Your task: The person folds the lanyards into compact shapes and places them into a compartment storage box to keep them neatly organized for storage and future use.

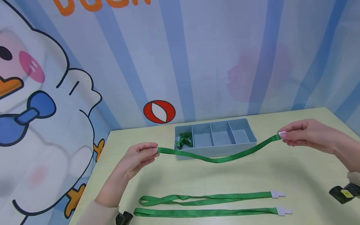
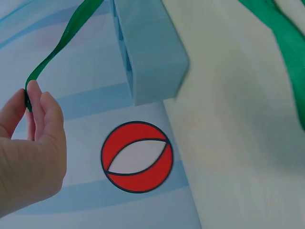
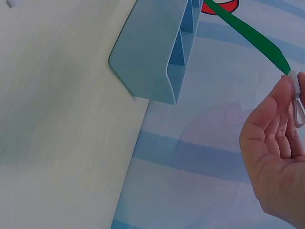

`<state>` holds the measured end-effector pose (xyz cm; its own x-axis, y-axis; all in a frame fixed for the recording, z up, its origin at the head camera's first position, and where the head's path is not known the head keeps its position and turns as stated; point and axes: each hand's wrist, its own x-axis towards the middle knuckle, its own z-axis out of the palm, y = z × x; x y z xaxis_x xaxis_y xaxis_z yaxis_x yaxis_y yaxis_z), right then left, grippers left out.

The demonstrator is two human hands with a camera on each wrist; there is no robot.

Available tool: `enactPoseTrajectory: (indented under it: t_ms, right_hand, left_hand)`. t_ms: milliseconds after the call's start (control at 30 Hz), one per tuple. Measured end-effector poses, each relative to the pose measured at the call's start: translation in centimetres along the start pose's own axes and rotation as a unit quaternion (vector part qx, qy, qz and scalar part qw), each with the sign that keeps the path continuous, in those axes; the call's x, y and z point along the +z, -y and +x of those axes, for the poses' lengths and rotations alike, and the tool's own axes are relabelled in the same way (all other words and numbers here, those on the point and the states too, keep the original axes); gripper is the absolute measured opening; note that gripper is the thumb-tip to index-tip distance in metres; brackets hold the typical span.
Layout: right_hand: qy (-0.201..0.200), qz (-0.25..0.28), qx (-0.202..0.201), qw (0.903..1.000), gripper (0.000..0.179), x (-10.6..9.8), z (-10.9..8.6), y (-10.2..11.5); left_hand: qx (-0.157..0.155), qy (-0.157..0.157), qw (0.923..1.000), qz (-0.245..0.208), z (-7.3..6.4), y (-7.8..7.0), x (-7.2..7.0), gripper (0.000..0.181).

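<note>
A green lanyard [image 1: 217, 160] hangs in a shallow sag between both hands, above the table. My left hand [image 1: 139, 157] pinches its looped end between thumb and fingers; the left wrist view shows the strap [image 2: 59, 45] rising from those fingertips. At the other end my right hand [image 1: 310, 136] pinches the white plastic clip [image 1: 282, 134]. In the right wrist view the clip's hook [image 3: 298, 112] pokes out beside the curled fingers. Two more green lanyards, an upper one [image 1: 225, 197] and a lower one [image 1: 208, 213], lie side by side on the table nearer me, their white clips to the right.
Behind the held strap stands a grey-blue box [image 1: 219, 152] with several compartments. Its leftmost compartment holds a bundled green lanyard [image 1: 185, 140]. A printed cloth backdrop [image 1: 211, 62] rises along the back edge of the pale table [image 1: 298, 175].
</note>
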<state>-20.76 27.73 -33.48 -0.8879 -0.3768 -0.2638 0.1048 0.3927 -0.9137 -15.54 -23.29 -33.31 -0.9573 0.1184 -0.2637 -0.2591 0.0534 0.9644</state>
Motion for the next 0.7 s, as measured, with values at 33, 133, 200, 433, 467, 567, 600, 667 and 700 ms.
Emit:
enactPoseTrajectory:
  t_ms: [33, 133, 200, 433, 467, 567, 600, 667, 700]
  right_hand:
    - [-0.001, 0.001, -0.001, 1.0000, 0.016, 0.1, 0.0, 0.4]
    - [0.014, 0.013, -0.019, 0.9996, 0.020, 0.4, 0.1, 1.3]
    - [0.030, 0.019, -0.031, 0.9989, 0.022, 0.6, 0.2, 1.8]
    - [0.030, -0.002, -0.032, 0.9991, 0.016, 1.8, 0.3, 4.1]
    - [0.025, -0.007, -0.027, 0.9993, 0.016, 2.1, 0.3, 4.4]
    - [0.023, -0.022, -0.020, 0.9993, 0.025, 3.0, 0.5, 5.4]
    - [0.025, -0.024, -0.020, 0.9992, 0.028, 3.2, 0.6, 5.7]
    - [0.031, -0.026, -0.023, 0.9989, 0.031, 3.9, 0.8, 6.3]
    - [0.034, -0.027, -0.028, 0.9987, 0.032, 4.2, 0.9, 6.7]
  left_hand:
    - [0.006, 0.001, 1.0000, -0.001, 0.1, -0.3, 0.2, 0.033]
    - [0.018, 0.008, 0.9998, -0.003, 0.2, -1.3, 1.0, 0.033]
    - [0.022, 0.014, 0.9997, -0.005, 0.3, -1.8, 1.5, 0.035]
    - [0.029, 0.035, 0.9990, -0.002, 0.5, -2.5, 3.7, 0.035]
    - [0.027, 0.035, 0.9990, -0.002, 0.6, -2.5, 4.0, 0.034]
    - [0.024, 0.036, 0.9991, -0.004, 0.9, -2.5, 5.0, 0.032]
    - [0.022, 0.037, 0.9990, -0.005, 1.0, -2.5, 5.4, 0.032]
    - [0.022, 0.038, 0.9990, -0.003, 1.3, -2.6, 6.1, 0.033]
    - [0.024, 0.038, 0.9990, -0.002, 1.4, -2.7, 6.4, 0.033]
